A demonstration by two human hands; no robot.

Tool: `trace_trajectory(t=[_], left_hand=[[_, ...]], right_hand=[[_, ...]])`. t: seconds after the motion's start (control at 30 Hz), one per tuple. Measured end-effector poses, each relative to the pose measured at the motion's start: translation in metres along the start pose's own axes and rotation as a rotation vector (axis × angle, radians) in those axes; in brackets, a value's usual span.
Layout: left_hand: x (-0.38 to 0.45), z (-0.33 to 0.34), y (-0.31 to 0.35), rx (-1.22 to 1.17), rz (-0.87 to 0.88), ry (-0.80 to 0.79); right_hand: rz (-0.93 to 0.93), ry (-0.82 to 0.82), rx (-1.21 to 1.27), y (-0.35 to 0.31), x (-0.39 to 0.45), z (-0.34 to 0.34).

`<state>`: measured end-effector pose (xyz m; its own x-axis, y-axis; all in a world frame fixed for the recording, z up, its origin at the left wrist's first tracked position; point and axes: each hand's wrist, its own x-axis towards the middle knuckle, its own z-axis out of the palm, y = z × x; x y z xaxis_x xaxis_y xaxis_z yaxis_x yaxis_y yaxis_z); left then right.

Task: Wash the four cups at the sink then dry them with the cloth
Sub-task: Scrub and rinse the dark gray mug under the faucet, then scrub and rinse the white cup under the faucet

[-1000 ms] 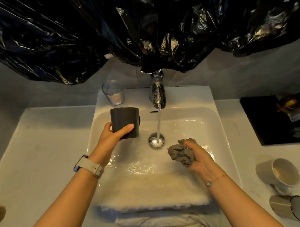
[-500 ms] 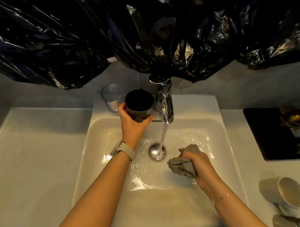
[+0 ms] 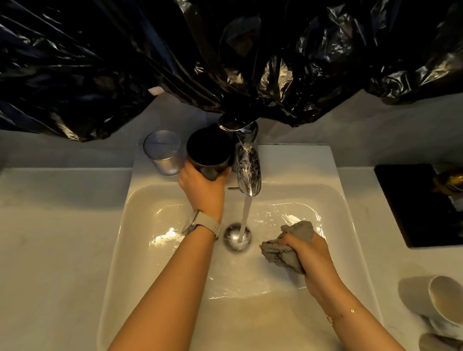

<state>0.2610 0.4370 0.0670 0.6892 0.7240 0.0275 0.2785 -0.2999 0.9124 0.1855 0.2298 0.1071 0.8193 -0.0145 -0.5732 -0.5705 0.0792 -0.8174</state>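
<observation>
My left hand [image 3: 202, 186] grips a dark cup [image 3: 209, 151] upright on the back ledge of the white sink [image 3: 150, 206], left of the tap [image 3: 248, 162]. A clear glass cup [image 3: 163, 152] stands just left of it. My right hand [image 3: 308, 250] squeezes a wet grey cloth [image 3: 288, 245] over the basin, right of the drain [image 3: 237, 237]. Water runs from the tap onto the drain. A white cup [image 3: 448, 299] lies on its side on the counter at the right, with a glass cup [image 3: 441, 348] below it at the frame's corner.
Black plastic sheeting [image 3: 229, 49] hangs over the wall behind the tap. A black tray [image 3: 413, 205] with a gold item sits on the right counter. The white counter [image 3: 47, 234] stretches to the left of the sink.
My left hand carried the dark cup from over the basin back to the ledge beside the glass cup. My right hand stayed over the basin with the cloth.
</observation>
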Motion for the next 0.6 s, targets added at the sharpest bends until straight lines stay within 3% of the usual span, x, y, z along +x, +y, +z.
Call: trace_trajectory(t=[0.13, 0.33, 0.47, 0.6], left_hand=[[-0.007, -0.002, 0.006, -0.136, -0.070, 0.038], [-0.021, -0.026, 0.001, -0.085, -0.046, 0.018], [-0.054, -0.056, 0.016, -0.079, -0.072, -0.089], [-0.130, -0.076, 0.040, -0.145, -0.042, -0.294]], right_hand=[[-0.064, 0.073, -0.079, 0.007, 0.000, -0.005], [-0.091, 0.111, -0.098, 0.007, -0.016, -0.027], [-0.148, 0.156, -0.009, -0.001, -0.043, -0.052], [-0.184, 0.200, 0.097, -0.008, -0.070, -0.094]])
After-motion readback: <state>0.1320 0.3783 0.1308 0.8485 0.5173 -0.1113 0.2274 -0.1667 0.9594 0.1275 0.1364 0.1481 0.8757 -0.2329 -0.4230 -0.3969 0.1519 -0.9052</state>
